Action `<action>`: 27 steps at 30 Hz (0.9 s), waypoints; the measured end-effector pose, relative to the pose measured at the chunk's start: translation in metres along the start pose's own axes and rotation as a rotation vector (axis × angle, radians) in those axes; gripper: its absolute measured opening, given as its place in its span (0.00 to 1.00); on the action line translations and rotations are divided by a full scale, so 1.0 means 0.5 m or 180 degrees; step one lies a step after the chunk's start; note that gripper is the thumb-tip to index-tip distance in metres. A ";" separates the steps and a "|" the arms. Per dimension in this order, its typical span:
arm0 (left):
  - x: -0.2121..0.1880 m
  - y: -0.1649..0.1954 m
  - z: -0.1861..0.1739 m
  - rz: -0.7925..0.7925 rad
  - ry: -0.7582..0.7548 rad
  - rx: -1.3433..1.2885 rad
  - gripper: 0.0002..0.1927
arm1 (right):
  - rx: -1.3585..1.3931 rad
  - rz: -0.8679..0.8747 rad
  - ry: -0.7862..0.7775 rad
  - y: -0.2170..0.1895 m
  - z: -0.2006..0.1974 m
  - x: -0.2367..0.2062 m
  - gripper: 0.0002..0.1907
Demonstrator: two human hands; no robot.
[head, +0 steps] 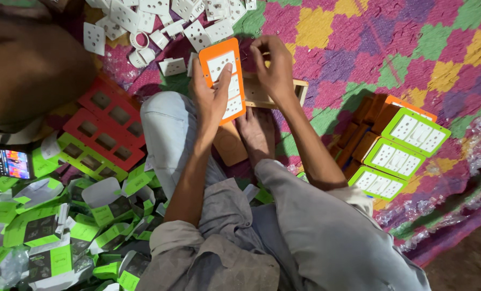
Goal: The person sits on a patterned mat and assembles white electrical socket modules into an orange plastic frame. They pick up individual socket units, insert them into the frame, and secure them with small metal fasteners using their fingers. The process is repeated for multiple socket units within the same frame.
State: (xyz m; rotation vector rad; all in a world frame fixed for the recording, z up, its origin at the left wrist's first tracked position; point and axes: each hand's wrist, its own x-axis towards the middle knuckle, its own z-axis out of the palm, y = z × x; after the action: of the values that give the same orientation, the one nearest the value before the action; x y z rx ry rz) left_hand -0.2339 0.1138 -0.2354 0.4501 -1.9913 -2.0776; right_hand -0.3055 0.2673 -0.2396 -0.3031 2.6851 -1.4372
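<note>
Held upright in the left hand (211, 99), thumb pressed across the white insert: an orange switch board plate (222, 80), just above the crossed feet. Right hand (272, 67) beside it, fingers curled at the plate's top right edge, pinching perhaps a small part, but too hidden to tell what. Better to keep the thumb flat on the middle insert so the plate does not tilt, and to press each white piece straight into its opening, not at an angle. Behind the right hand, touching the wrist area, a wooden frame (301, 89) on the patchwork cloth (391, 48). Loose white socket parts (143, 21) just beyond the left hand, within easy reach. Finished green boards (407, 143) stacked well to the right of the right hand; red frames (108, 126) to the left of the left hand.
</note>
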 end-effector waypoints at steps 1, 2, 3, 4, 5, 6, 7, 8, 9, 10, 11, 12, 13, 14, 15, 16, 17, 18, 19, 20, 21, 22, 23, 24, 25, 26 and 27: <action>0.001 -0.002 -0.001 0.0039 0.0009 0.0048 0.15 | 0.0376 0.0246 0.0027 -0.007 -0.006 -0.012 0.04; 0.000 -0.004 -0.002 0.0070 0.0013 0.0099 0.14 | 0.0694 0.0314 0.0000 -0.014 -0.008 -0.024 0.04; 0.000 -0.006 -0.002 0.0110 0.0007 0.0144 0.14 | 0.1010 0.0379 -0.0013 -0.020 -0.009 -0.033 0.04; -0.001 -0.007 -0.002 0.0092 0.0005 0.0099 0.14 | 0.1322 0.0439 -0.0017 -0.025 -0.012 -0.040 0.04; -0.003 -0.008 -0.003 0.0075 0.0001 0.0052 0.14 | 0.1384 0.0400 -0.0057 -0.031 -0.013 -0.046 0.04; -0.004 -0.008 -0.003 0.0066 0.0004 0.0006 0.15 | 0.1448 0.0351 -0.0101 -0.037 -0.013 -0.050 0.05; -0.005 -0.008 -0.003 0.0056 0.0008 0.0070 0.15 | 0.1519 0.0299 -0.0156 -0.044 -0.013 -0.053 0.07; -0.006 -0.008 -0.005 0.0045 0.0019 0.0142 0.15 | 0.1386 0.0209 -0.0159 -0.051 -0.013 -0.055 0.07; -0.006 -0.006 -0.006 0.0037 0.0034 0.0213 0.15 | 0.1255 0.0114 -0.0163 -0.058 -0.014 -0.055 0.08; -0.007 -0.005 -0.008 0.0065 0.0044 0.0286 0.15 | 0.1126 0.0017 -0.0168 -0.066 -0.013 -0.055 0.09; -0.007 -0.003 -0.009 0.0092 0.0055 0.0358 0.15 | 0.1040 0.0064 -0.0160 -0.074 -0.012 -0.055 0.08; -0.008 -0.002 -0.010 0.0113 0.0059 0.0426 0.14 | 0.0948 0.0118 -0.0149 -0.081 -0.011 -0.056 0.07; -0.009 -0.001 -0.011 0.0138 0.0043 0.0454 0.15 | 0.0849 0.0179 -0.0132 -0.086 -0.011 -0.055 0.07; -0.008 -0.001 -0.011 0.0163 0.0025 0.0481 0.15 | 0.0770 0.0127 -0.0108 -0.090 -0.012 -0.052 0.07; -0.007 -0.001 -0.012 0.0188 0.0007 0.0512 0.16 | 0.0693 0.0075 -0.0083 -0.091 -0.011 -0.050 0.06; -0.007 -0.001 -0.012 0.0212 0.0014 0.0552 0.15 | 0.0618 0.0023 -0.0058 -0.093 -0.011 -0.049 0.06; -0.006 -0.002 -0.012 0.0228 0.0011 0.0595 0.15 | 0.0610 0.0017 -0.0065 -0.092 -0.010 -0.048 0.06; -0.006 -0.003 -0.012 0.0242 0.0003 0.0639 0.15 | 0.0602 0.0015 -0.0068 -0.091 -0.009 -0.047 0.06; -0.006 -0.005 -0.012 0.0223 -0.0008 0.0639 0.15 | 0.0592 0.0017 -0.0071 -0.089 -0.009 -0.046 0.06; -0.006 -0.006 -0.012 0.0206 -0.0024 0.0640 0.15 | 0.0597 0.0016 -0.0071 -0.086 -0.007 -0.046 0.05; -0.007 -0.008 -0.011 0.0185 -0.0043 0.0634 0.15 | 0.0596 0.0018 -0.0069 -0.083 -0.007 -0.048 0.05; -0.007 -0.009 -0.010 0.0197 -0.0067 0.0671 0.15 | 0.0593 0.0013 -0.0067 -0.080 -0.007 -0.048 0.05; -0.008 -0.010 -0.010 0.0216 -0.0081 0.0710 0.15 | 0.0597 0.0012 -0.0059 -0.077 -0.006 -0.048 0.05; -0.009 -0.010 -0.010 0.0234 -0.0091 0.0753 0.14 | 0.0604 0.0009 -0.0055 -0.073 -0.005 -0.049 0.05; -0.009 -0.011 -0.009 0.0302 -0.0102 0.0816 0.14 | 0.0611 0.0004 -0.0049 -0.069 -0.004 -0.050 0.06; -0.008 -0.012 -0.008 0.0373 -0.0110 0.0876 0.14 | 0.0584 -0.0042 -0.0039 -0.064 -0.003 -0.051 0.05; -0.006 -0.012 -0.007 0.0443 -0.0116 0.0940 0.14 | 0.0560 -0.0088 -0.0033 -0.058 -0.001 -0.051 0.04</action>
State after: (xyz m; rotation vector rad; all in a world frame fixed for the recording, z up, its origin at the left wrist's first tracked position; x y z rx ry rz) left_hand -0.2292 0.1119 -0.2413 0.3154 -2.2903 -1.7295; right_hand -0.2767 0.2574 -0.2155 -0.3341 2.5333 -1.6607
